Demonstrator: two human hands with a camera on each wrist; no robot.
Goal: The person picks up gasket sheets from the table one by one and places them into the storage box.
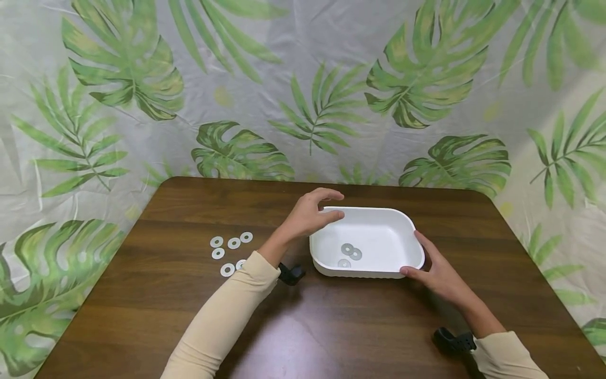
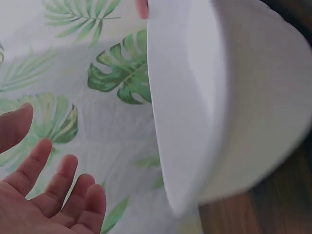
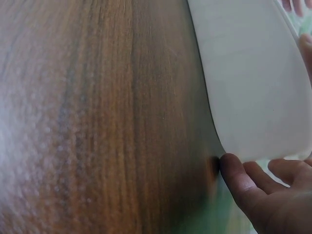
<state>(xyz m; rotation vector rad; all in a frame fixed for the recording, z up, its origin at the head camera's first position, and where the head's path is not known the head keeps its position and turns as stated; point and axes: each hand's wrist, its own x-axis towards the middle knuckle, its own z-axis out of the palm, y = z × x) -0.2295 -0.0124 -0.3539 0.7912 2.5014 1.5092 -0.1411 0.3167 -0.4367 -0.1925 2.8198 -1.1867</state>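
A white oblong tub [image 1: 379, 237] with rounded corners stands on the table. My right hand [image 1: 440, 273] holds its right end, thumb at the near corner and fingers along the side; the right wrist view has the hand [image 3: 273, 200] against the tub's outer wall [image 3: 253, 87]. Over the tub's left rim hovers my left hand [image 1: 307, 215], thumb and fingers spread apart with nothing between them. Relaxed fingers also show on the left hand [image 2: 58, 200] in the left wrist view, beside the tub. Inside lie three flat grey washers [image 1: 356, 258], two of them overlapping.
Several flat pale washers [image 1: 212, 242] lie loose on the dark wooden table [image 1: 180, 316], left of the tub and partly behind the left forearm. A leaf-patterned cloth [image 1: 326, 105] hangs behind the table's far edge. Each wrist wears a black strap [image 1: 454, 341].
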